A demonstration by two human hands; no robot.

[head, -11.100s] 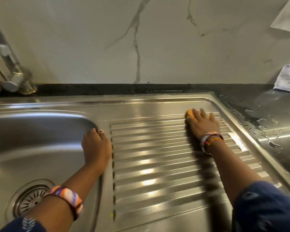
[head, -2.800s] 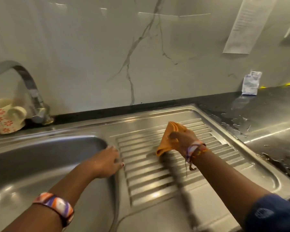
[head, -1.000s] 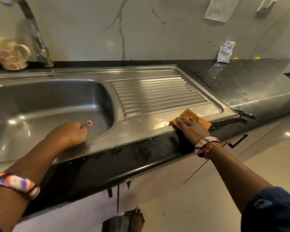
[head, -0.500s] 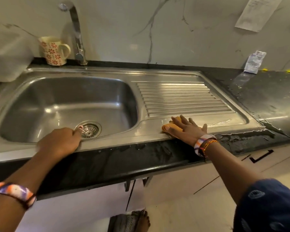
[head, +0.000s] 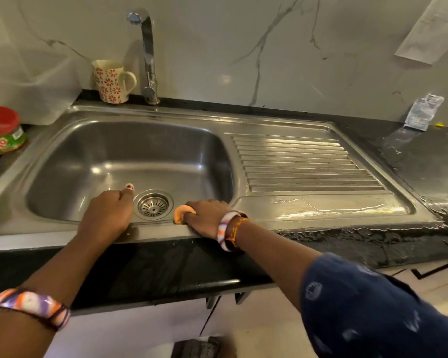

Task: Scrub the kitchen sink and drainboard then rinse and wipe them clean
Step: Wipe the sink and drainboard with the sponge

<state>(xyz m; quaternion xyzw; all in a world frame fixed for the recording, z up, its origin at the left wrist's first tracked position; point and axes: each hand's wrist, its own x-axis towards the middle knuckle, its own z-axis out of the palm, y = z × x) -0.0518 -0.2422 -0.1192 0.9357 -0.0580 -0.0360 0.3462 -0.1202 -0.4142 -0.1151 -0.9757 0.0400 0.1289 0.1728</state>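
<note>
While you wipe sink (head: 62,229) front rim, your right hand (head: 207,215) curls round orange cloth (head: 183,212) there, pressing it down; left hand (head: 106,215) rests loosely curled, empty, bracing. Drainboard (head: 303,164) right, wet film along front.

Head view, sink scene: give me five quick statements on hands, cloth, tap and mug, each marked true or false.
1. The right hand holds the orange cloth at the sink's front rim. True.
2. The left hand grips the tap. False: it rests on the front rim near the drain.
3. Water runs from the tap. False: no stream is visible.
4. A floral mug stands left of the tap's base. True.
5. Dishes are stacked on the drainboard. False: it holds only water film along its front edge.
</note>
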